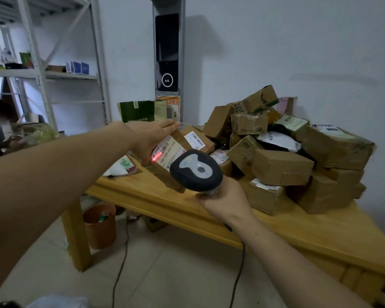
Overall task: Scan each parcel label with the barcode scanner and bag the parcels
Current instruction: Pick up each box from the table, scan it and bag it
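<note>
Left arm point(53, 185) stretches forward, left hand point(151, 137) pinching a tilted parcel point(167, 158) between flat fingers and thumb; right hand point(223, 202) grips the scanner point(196, 170).

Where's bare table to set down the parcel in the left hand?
Bare wood: the near strip of the yellow wooden table between its front edge and the brown cardboard parcel pile; also the left corner in front of the flat white mailer. The back and right are crowded with stacked boxes.

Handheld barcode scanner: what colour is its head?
Handheld barcode scanner: dark grey head, light grey centre panel. Head view.
</note>
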Motion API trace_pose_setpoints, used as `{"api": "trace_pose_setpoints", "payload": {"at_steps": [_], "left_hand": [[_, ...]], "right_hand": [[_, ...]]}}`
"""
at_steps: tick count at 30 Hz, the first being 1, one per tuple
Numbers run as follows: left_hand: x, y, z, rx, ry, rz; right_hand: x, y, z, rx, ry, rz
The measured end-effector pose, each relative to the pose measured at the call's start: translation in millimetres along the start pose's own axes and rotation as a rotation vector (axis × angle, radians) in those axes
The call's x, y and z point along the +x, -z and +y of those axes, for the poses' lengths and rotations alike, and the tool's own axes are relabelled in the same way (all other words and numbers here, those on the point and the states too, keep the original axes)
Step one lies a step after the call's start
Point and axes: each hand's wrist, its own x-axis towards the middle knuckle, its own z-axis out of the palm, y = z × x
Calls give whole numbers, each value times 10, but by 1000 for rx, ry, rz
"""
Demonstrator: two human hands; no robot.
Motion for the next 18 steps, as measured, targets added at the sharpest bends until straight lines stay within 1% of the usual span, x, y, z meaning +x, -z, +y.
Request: {"api": "trace_pose_setpoints", "payload": {"at_steps": [7,18], "left_hand": [[-135,-45,-28,22,22,-10],[-301,-191,-154,-5,45,-40]], "right_hand": [[13,-59,-71,-165,54,-40],[21,-210,-179,-194,84,-97]]}}
